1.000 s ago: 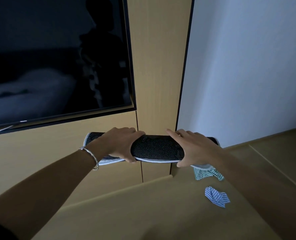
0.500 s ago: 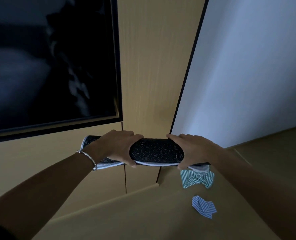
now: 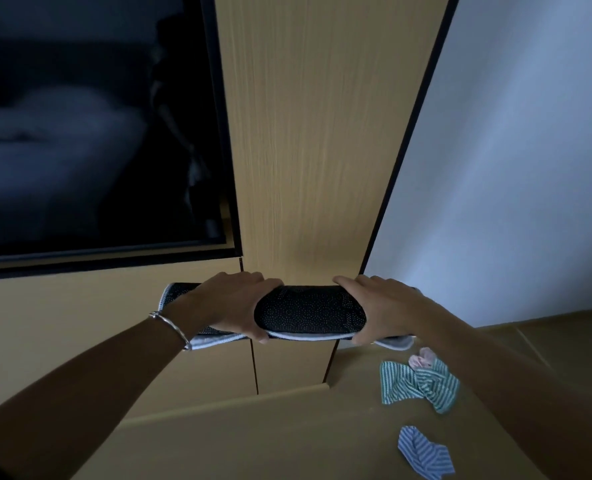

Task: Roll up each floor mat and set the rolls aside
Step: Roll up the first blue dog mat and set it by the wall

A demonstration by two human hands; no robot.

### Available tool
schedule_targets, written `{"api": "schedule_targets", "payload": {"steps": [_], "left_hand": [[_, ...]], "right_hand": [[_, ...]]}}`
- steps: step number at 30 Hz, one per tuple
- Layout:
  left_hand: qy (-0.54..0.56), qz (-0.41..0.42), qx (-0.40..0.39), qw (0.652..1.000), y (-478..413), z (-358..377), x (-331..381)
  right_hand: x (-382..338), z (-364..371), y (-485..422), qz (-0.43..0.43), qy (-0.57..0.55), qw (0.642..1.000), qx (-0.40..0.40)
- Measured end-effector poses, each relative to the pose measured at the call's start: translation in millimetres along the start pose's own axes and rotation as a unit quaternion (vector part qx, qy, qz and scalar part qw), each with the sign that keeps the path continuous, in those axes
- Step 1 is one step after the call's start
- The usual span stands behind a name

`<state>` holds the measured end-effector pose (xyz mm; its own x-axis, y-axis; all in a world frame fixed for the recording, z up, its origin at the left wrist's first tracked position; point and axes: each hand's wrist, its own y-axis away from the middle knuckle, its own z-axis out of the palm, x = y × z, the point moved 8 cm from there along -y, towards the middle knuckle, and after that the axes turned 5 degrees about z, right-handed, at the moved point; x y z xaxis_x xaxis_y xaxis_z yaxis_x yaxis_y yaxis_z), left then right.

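A rolled floor mat [image 3: 310,311], black with small white dots and a pale trimmed edge, is held level in front of me at about chest height. My left hand [image 3: 234,306] grips its left part, fingers over the top and thumb underneath. My right hand [image 3: 379,308] grips the right part the same way. The roll's right end is hidden behind my right wrist. A thin metal bangle sits on my left wrist.
A dark TV screen [image 3: 90,133] hangs on the wood panel wall [image 3: 308,140] at upper left. A pale wall [image 3: 516,168] is at right. On the wooden surface [image 3: 270,438] below lie a green striped cloth [image 3: 419,384], a blue striped cloth [image 3: 424,452] and a small pink scrap [image 3: 422,358].
The view has swung and tilted, so the screen and wall edges lean differently. Both hands keep the same grip on the roll; the cloths now appear lower right and a pink scrap shows.
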<state>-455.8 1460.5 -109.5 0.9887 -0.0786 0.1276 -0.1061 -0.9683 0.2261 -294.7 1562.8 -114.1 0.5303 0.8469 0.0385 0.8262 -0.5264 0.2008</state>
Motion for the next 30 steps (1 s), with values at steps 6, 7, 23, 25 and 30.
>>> {"api": "schedule_targets", "payload": {"steps": [6, 7, 23, 25, 30], "left_hand": [[-0.004, -0.092, 0.010, 0.996, -31, 37, 4], [-0.008, -0.108, 0.014, 0.994, -37, 46, 4], [0.005, -0.188, -0.066, 0.980, -110, 318, -8], [-0.001, -0.182, -0.076, 0.980, -115, 356, -13], [0.014, -0.200, -0.129, 0.971, -121, 451, -26]], "right_hand": [[36, 37, -34, -0.086, 0.014, 0.996, 0.012], [39, 47, -39, -0.096, 0.010, 0.995, 0.013], [44, 317, -84, -0.089, -0.021, 0.993, -0.075], [38, 357, -87, -0.080, -0.029, 0.992, -0.090], [20, 456, -94, -0.063, -0.037, 0.991, -0.114]]}}
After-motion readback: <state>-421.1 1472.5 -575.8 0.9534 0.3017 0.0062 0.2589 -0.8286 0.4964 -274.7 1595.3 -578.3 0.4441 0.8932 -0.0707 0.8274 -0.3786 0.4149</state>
